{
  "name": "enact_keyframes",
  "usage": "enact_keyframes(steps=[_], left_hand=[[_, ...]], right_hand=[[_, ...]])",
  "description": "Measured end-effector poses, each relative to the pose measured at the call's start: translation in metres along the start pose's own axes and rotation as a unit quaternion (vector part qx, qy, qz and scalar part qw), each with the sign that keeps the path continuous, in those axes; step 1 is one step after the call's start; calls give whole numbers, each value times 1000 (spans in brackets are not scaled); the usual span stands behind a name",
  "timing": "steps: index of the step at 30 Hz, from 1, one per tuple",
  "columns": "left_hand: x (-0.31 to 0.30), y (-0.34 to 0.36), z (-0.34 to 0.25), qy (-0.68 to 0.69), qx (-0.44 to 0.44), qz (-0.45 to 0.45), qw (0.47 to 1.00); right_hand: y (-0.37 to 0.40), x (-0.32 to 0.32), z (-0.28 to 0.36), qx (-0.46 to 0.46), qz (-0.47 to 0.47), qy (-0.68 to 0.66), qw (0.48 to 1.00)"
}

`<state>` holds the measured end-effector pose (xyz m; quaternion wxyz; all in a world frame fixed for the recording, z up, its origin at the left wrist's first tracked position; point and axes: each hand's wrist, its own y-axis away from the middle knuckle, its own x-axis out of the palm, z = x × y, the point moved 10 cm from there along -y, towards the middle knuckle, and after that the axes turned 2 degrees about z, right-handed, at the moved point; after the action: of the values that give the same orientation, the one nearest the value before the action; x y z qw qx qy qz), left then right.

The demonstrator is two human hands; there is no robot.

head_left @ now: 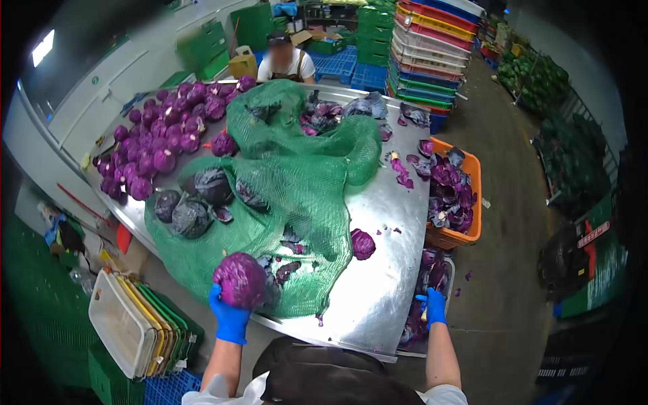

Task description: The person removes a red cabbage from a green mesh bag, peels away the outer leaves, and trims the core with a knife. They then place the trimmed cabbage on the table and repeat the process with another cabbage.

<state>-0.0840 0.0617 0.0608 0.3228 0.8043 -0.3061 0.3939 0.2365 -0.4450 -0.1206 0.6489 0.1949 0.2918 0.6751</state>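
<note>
My left hand [230,318], in a blue glove, holds a purple cabbage [241,280] above the near edge of the green mesh net [283,202]. At the table's right edge my right hand [434,306], also blue-gloved, is closed round something small and pale, over a tray [450,280] of purple leaves. What it grips is too small to name. Dark-leaved cabbages [191,218] lie on the net at the left. Right of the net sits a smaller purple cabbage [362,244] on the metal table [385,290].
Many purple cabbages [162,138] are heaped at the far left. An orange crate [480,196] of leaves stands right of the table. Behind the table is another person [300,62]. Stacked crates stand at the back [432,54] and lower left [121,324].
</note>
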Motion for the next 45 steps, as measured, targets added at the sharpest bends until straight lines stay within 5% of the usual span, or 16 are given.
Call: enact_keyframes(steps=[1, 3, 6, 10, 17, 23, 34, 36, 38, 40, 45], left_hand=[[-11, 3, -6, 8, 7, -12, 1000], [-12, -26, -31, 26, 52, 3, 998], [-4, -39, -58, 6, 66, 33, 997], [-12, -59, -87, 36, 58, 0, 998], [-2, -115, -191, 36, 144, -18, 989], [-6, -196, -307, 22, 252, -10, 968], [-98, -362, -442, 84, 237, -91, 964], [-85, -357, -483, -37, 384, -116, 915], [-77, -369, -512, -5, 438, -58, 897], [-109, -405, -564, 104, 399, 37, 910], [-36, -406, -509, 33, 320, 64, 945]], right_hand=[[-6, -6, -14, 22, -17, -36, 999], [-60, -22, -37, -151, -17, 19, 988], [4, 3, -20, -34, -115, -97, 988], [60, 64, 7, -98, -73, -112, 986], [72, 146, -30, -1, 6, -104, 995], [71, 145, -35, -14, -21, -59, 998], [83, 143, -29, -15, -95, 2, 995], [85, 144, -25, -10, -107, 13, 994], [83, 143, -26, -12, -112, 11, 994], [85, 144, -26, -13, -120, 3, 993], [95, 149, -19, -21, -142, -12, 990]])
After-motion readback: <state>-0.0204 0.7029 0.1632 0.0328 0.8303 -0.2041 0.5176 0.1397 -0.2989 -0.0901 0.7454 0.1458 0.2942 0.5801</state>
